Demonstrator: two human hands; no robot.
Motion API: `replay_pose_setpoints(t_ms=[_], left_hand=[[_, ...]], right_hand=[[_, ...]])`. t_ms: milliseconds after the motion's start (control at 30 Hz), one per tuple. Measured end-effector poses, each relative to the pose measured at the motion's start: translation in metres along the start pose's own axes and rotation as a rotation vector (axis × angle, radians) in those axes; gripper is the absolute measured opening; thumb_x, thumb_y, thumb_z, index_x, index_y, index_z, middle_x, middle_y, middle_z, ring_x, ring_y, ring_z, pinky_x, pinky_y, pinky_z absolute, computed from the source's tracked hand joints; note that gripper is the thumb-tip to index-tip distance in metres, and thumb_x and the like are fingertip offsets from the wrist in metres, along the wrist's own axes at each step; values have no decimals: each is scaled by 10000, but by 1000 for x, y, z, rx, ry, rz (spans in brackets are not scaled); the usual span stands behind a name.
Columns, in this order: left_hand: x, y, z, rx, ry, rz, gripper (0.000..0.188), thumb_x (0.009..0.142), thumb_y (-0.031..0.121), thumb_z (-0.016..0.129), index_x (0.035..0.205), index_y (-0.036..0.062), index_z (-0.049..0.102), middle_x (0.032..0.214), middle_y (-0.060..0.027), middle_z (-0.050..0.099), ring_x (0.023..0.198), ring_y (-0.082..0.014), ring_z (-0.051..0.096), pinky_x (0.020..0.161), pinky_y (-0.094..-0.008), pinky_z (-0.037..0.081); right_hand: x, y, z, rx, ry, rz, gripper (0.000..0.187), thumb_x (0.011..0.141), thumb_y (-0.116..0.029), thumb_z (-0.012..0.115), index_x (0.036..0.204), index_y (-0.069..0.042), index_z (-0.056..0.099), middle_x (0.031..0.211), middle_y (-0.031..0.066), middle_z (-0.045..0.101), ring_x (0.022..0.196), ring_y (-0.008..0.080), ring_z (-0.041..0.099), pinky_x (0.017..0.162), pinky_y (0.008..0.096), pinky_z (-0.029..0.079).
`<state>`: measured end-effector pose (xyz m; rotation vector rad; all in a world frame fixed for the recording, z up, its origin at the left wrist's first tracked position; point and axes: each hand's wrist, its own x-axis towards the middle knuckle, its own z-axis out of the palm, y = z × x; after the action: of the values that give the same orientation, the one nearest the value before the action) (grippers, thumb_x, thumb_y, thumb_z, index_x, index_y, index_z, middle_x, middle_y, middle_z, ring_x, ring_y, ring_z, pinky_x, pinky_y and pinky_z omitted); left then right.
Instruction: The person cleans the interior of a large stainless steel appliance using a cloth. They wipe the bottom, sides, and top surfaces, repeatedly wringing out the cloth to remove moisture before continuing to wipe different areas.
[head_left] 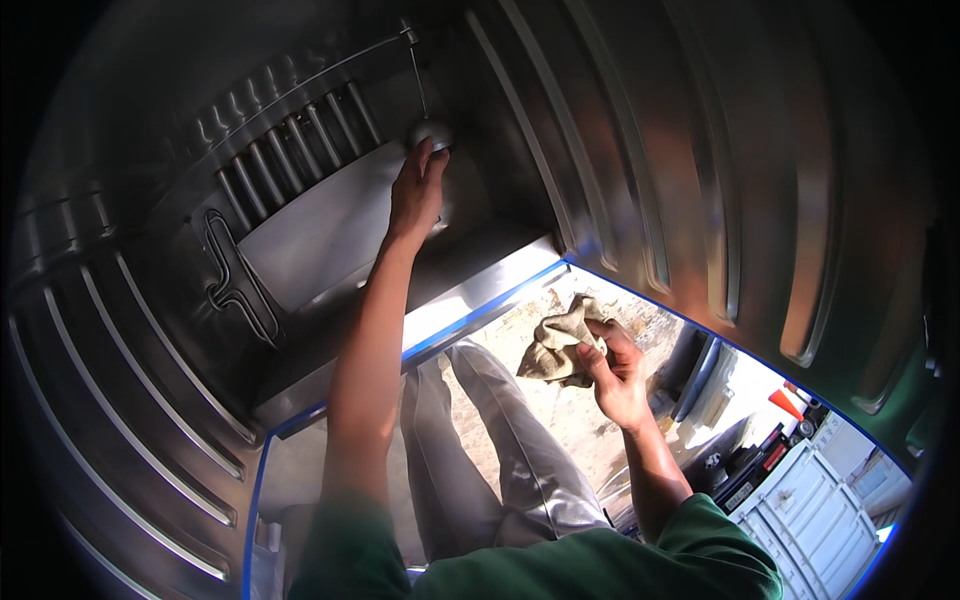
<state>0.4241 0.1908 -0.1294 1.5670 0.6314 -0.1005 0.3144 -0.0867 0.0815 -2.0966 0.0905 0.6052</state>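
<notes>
My left hand [416, 200] reaches up into a dark metal cabinet interior, with its fingers closed on a small rounded grey metal piece [432, 130]. A thin rod [417, 82] runs from that piece up to a small bracket near the top of the back wall. Its exact kind is not clear. Lower down and to the right, my right hand [619, 375] pinches a crumpled beige cloth [562, 341] between thumb and fingers. The cloth hangs outside the cabinet opening, above the ground.
Ribbed metal walls [720, 150] stand on both sides. On the back wall are several short metal tubes [290, 155], a plain metal panel [318, 235] and a bent tube loop [232, 270]. Blue tape [480, 310] edges the opening. A white container [810, 520] stands outside.
</notes>
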Motion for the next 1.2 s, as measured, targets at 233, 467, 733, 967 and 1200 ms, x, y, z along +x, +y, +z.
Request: replay_pose_setpoints(t_ms=[233,467,733,967,1200], left_hand=[[-196,-2,-20,-44,248,80,269,1024,95,625,1277,21,676,1096,-126,753,1058,-213,694,984,-341,513],[-261,-32,-69,199,679,66,201,1014,58,613,1190,-11,679,1027,-115,726,972,-198,678,925,-328,524],[-270,-58,-129,509,839,140,237,996,87,620,1208,-2,674,1028,-128,698,931,-263,669,842,-380,538],[-237,-86,-153,689,947,249,376,946,146,630,1291,0,602,1141,-160,633,1030,-355,581,922,-481,451],[-235,-89,-146,803,998,209,423,921,184,659,1297,14,567,1210,-194,611,1077,-391,574,941,-513,449]], right_hand=[[25,-18,17,-232,-102,-103,376,902,-74,692,1268,10,682,923,152,615,835,248,635,801,334,522],[232,44,134,-1000,-202,-296,278,905,-224,706,1155,-112,751,1162,183,736,975,328,756,801,439,627],[302,132,219,-1607,-462,-95,290,1009,-237,627,1217,-67,736,1230,171,711,1084,319,727,725,523,615],[332,136,239,-1727,-456,22,288,974,-262,657,1180,-80,742,1204,162,721,1067,299,729,821,449,616],[311,113,204,-1821,-631,-255,267,954,-271,671,1140,-98,753,1218,139,711,1097,291,710,816,451,611]])
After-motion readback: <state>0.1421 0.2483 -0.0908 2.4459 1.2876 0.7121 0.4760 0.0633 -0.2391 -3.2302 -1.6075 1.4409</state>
